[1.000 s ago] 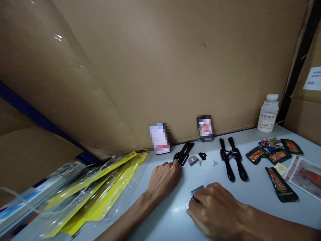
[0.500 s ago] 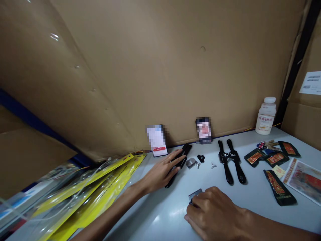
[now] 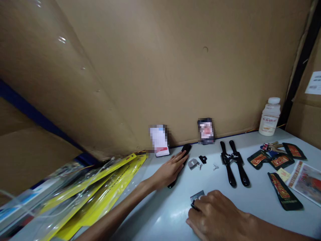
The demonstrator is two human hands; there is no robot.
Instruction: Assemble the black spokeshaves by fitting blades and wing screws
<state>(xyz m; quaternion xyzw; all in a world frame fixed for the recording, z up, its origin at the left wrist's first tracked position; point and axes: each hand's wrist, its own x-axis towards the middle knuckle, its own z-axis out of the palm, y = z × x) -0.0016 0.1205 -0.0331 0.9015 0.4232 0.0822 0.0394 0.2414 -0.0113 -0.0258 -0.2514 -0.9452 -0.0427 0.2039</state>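
My left hand (image 3: 172, 170) lies with stretched fingers across a long black spokeshave body (image 3: 186, 149), whose ends show beyond it. Closed in a pinch, my right hand (image 3: 214, 212) holds a small grey metal blade (image 3: 197, 196) with a dark part under the fingers, low over the table. Between the hands and the back wall lie another grey blade (image 3: 193, 163) with a slot, a wing screw (image 3: 199, 166), a small black cap piece (image 3: 203, 159) and a second wing screw (image 3: 215, 167). Two black spokeshaves (image 3: 234, 163) rest side by side to the right.
Yellow-edged clear packages (image 3: 100, 197) are piled at left. Two phones, one white-screened (image 3: 159, 139) and one dark (image 3: 206, 130), lean on the cardboard wall (image 3: 150, 67). At right stand a white bottle (image 3: 270, 117), keys (image 3: 274, 146), dark green packets (image 3: 285, 191) and a printed sheet (image 3: 307, 180).
The view has shifted slightly, so everything sits a little farther right. My left fingers lie flatter across the spokeshave body. My right hand keeps its pinch on the blade.
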